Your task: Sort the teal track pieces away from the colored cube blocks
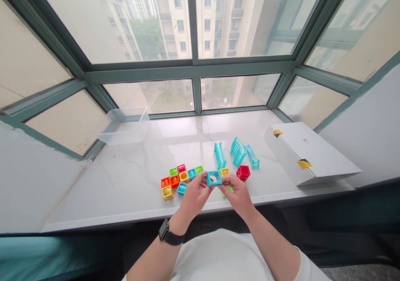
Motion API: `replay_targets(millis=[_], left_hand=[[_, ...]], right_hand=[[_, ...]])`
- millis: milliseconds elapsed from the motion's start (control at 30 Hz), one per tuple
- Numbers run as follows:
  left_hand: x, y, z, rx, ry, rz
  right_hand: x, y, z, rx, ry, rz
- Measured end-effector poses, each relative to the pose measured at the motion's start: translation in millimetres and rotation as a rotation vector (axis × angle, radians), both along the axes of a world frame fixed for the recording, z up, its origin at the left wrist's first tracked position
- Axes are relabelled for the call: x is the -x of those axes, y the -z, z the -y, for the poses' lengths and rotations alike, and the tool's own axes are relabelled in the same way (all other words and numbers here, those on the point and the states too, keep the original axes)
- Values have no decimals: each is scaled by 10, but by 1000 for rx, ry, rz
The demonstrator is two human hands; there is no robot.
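Both my hands hold a blue hollow cube block [214, 177] with a round hole, lifted just above the white windowsill [131, 181]. My left hand [195, 195], a dark watch on its wrist, pinches the block's left side. My right hand [236, 193] grips its right side, with something green partly hidden under its fingers. To the left of my hands lies a cluster of several coloured cube blocks [178, 177] in orange, yellow, green, red and blue. An orange block [224, 172] and a red block [243, 172] sit just beyond my right hand.
Translucent teal curved track pieces [237, 152] lie behind the blocks. A white cardboard box [308, 154] with yellow tape rests at the right. A clear plastic bin [126, 125] stands at the back left against the window.
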State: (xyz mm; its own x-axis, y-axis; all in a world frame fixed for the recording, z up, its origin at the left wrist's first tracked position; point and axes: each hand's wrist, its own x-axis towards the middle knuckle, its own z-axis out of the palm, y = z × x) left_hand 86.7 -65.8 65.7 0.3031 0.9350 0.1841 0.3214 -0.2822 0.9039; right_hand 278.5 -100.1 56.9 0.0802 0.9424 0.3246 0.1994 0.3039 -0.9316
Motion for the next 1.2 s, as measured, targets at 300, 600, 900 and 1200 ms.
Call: replay_targets(millis=[300,600,900,1200], left_hand=[[-204,-23,-36,-97,-8,-15],[-533,-19,-24,-127,210,-11],[-379,218,-16,-139,203,-70],[116,257,-101,-51,1,-105]], right_hand=[[-70,-44,25,-93,47,143],[-578,21,164,-17,159,80],[-1526,305,207,7,608,312],[-1827,1047,14,239,565,459]])
